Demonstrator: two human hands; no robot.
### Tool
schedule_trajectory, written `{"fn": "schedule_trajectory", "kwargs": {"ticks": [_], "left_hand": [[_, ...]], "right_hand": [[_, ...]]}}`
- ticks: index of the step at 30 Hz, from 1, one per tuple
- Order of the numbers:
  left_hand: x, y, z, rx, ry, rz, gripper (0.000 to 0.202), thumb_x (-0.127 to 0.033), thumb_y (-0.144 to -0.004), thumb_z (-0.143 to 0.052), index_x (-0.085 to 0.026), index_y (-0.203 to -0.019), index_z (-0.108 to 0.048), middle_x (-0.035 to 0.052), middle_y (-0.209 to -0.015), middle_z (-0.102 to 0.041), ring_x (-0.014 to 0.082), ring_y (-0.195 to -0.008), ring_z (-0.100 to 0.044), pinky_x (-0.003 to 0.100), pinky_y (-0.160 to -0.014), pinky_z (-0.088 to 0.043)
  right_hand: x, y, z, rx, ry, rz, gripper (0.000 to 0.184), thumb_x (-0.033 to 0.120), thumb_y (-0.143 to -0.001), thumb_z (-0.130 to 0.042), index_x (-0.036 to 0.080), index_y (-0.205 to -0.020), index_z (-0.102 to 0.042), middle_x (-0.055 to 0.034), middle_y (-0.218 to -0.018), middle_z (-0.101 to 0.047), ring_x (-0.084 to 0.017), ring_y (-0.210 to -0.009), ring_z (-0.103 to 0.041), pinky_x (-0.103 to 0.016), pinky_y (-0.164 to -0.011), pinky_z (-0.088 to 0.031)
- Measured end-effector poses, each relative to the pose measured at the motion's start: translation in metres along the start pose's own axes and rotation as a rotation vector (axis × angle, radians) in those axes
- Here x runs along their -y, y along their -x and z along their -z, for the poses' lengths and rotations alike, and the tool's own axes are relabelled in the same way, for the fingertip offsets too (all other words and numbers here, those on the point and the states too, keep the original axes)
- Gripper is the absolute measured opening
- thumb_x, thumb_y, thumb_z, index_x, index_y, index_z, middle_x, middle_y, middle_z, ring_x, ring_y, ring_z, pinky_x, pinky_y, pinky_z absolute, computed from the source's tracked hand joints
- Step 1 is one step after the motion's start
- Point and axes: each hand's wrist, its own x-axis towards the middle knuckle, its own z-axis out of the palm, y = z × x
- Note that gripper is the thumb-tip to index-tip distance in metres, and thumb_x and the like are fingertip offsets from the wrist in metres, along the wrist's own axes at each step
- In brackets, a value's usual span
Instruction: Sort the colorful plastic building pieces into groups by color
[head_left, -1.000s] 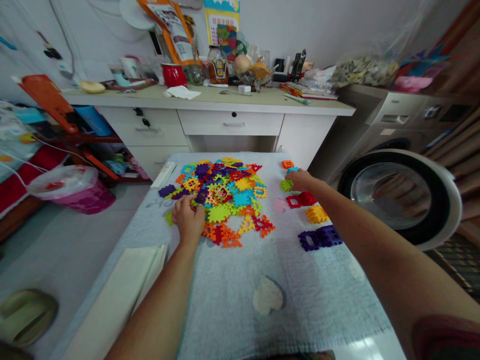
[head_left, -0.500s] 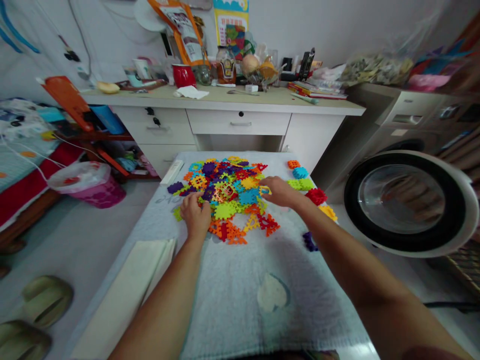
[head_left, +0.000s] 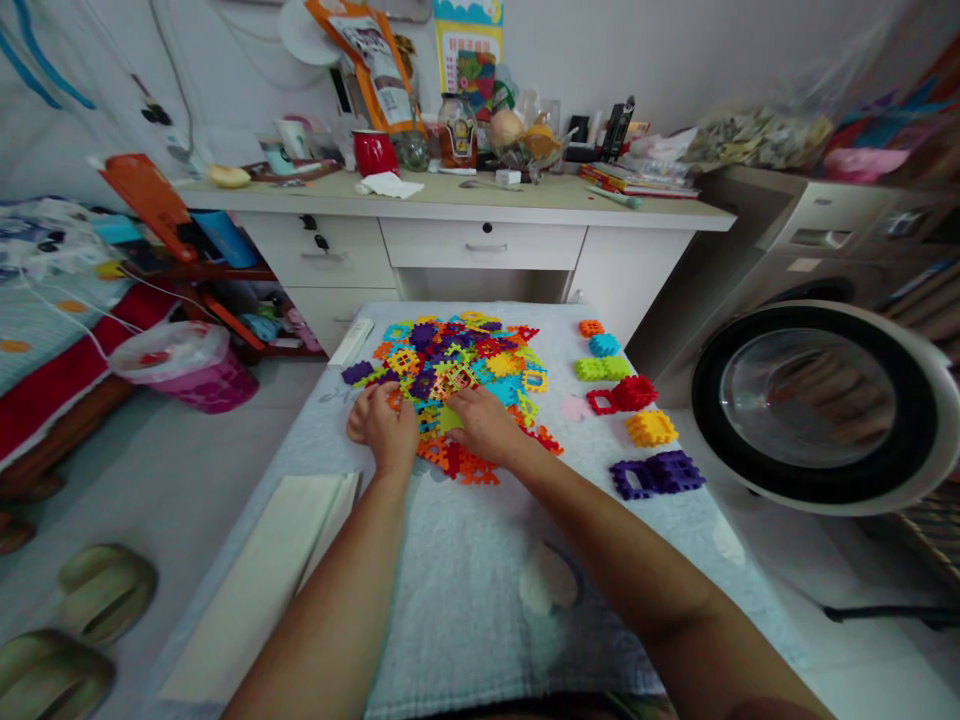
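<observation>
A pile of coloured interlocking plastic tiles (head_left: 457, 365) lies on a light blue towel (head_left: 480, 560) over a small table. My left hand (head_left: 384, 428) rests curled on the pile's near left edge. My right hand (head_left: 484, 425) lies on the pile's near side, fingers closed on a lime green tile (head_left: 450, 418). To the right the tiles stand sorted by colour: orange (head_left: 591, 328), blue (head_left: 604, 346), green (head_left: 602, 369), red (head_left: 624, 396), yellow (head_left: 651, 429) and purple (head_left: 658, 474).
A white desk (head_left: 465, 210) crowded with jars, cups and books stands behind the table. A front-loading washing machine (head_left: 817, 400) with its round door open is at the right. A pink bin (head_left: 187, 365) and slippers (head_left: 82, 610) are on the floor at left.
My right hand has come from the sorted stacks at the right across the pile to its near side, beside my left hand. The left hand has barely moved.
</observation>
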Motion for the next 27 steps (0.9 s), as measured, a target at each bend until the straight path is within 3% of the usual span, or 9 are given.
{"fn": "schedule_trajectory", "kwargs": {"ticks": [5, 10, 15, 20, 24, 27], "left_hand": [[0.0, 0.0, -0.002, 0.053, -0.039, 0.079, 0.033, -0.026, -0.081, -0.06, -0.026, -0.114, -0.067, 0.0113, -0.137, -0.056, 0.0357, -0.132, -0.048, 0.061, -0.113, -0.025], [-0.001, 0.001, -0.002, 0.092, -0.038, 0.031, 0.036, -0.026, -0.081, -0.059, -0.025, -0.116, -0.066, 0.0115, -0.137, -0.056, 0.0351, -0.13, -0.05, 0.061, -0.113, -0.026], [0.001, 0.0, -0.003, 0.083, -0.032, 0.026, 0.034, -0.026, -0.081, -0.06, -0.025, -0.114, -0.066, 0.0111, -0.136, -0.056, 0.0349, -0.129, -0.05, 0.062, -0.113, -0.024], [-0.002, 0.001, -0.001, 0.079, -0.026, 0.033, 0.034, -0.024, -0.08, -0.059, -0.025, -0.113, -0.066, 0.0113, -0.137, -0.055, 0.034, -0.13, -0.049, 0.06, -0.114, -0.025], [-0.004, 0.001, 0.001, 0.034, 0.013, 0.019, 0.031, -0.024, -0.081, -0.059, -0.025, -0.111, -0.065, 0.0107, -0.136, -0.055, 0.032, -0.133, -0.047, 0.057, -0.116, -0.025], [-0.001, 0.0, -0.001, -0.013, 0.062, -0.026, 0.03, -0.023, -0.082, -0.058, -0.024, -0.11, -0.065, 0.0107, -0.135, -0.054, 0.0307, -0.135, -0.046, 0.056, -0.118, -0.023]], "right_hand": [[0.0, 0.001, 0.006, 0.029, 0.02, 0.006, 0.035, 0.034, -0.087, -0.071, 0.015, -0.116, -0.066, -0.0145, -0.116, -0.069, -0.028, -0.111, -0.062, -0.04, -0.1, -0.046], [0.005, -0.001, 0.009, 0.058, 0.054, 0.015, 0.034, 0.028, -0.085, -0.068, 0.012, -0.115, -0.067, -0.0171, -0.113, -0.071, -0.031, -0.107, -0.065, -0.04, -0.093, -0.051], [-0.01, 0.006, 0.038, 0.01, -0.02, 0.012, 0.044, 0.025, -0.083, -0.068, 0.014, -0.126, -0.065, -0.0151, -0.124, -0.07, -0.028, -0.112, -0.065, -0.038, -0.096, -0.051], [-0.076, 0.032, 0.094, -0.077, -0.011, -0.112, 0.052, 0.02, -0.081, -0.069, 0.013, -0.132, -0.063, -0.0152, -0.133, -0.066, -0.027, -0.12, -0.062, -0.038, -0.106, -0.047], [-0.15, 0.061, 0.133, -0.028, 0.09, -0.279, 0.051, 0.02, -0.083, -0.067, 0.016, -0.134, -0.063, -0.0139, -0.131, -0.067, -0.025, -0.107, -0.068, -0.035, -0.099, -0.051], [-0.201, 0.081, 0.15, -0.005, 0.172, -0.421, 0.048, 0.023, -0.085, -0.068, 0.015, -0.132, -0.064, -0.0142, -0.13, -0.068, -0.025, -0.102, -0.069, -0.035, -0.095, -0.053]]}}
